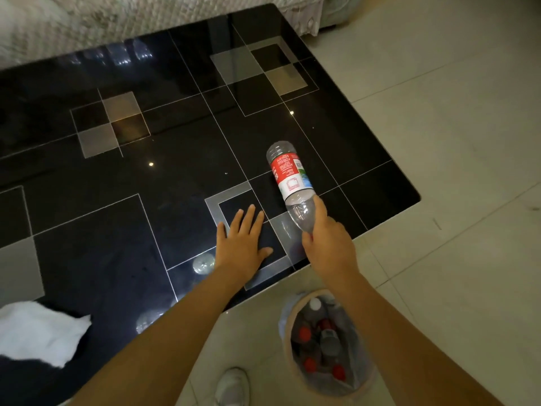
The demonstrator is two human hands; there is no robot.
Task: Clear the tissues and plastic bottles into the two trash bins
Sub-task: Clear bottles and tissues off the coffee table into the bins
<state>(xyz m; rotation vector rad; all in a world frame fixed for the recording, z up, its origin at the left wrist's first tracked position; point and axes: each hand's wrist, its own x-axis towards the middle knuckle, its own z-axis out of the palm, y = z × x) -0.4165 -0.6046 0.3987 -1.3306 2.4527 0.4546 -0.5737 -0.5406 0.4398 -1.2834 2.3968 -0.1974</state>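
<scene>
A clear plastic bottle (288,174) with a red and white label is over the right part of the black glass table (117,230). My right hand (329,244) grips its neck end, and its base points away from me. Flat on the glass just left of the bottle rests my left hand (243,244), fingers spread. A white tissue (38,332) lies at the table's near left edge. On the floor below my right forearm stands a trash bin (292,358) holding several bottles with red caps.
A sofa with a pale quilted cover (117,19) runs along the far side of the table. Light floor tiles (453,142) extend to the right. My shoe (231,388) is on the floor left of the bin.
</scene>
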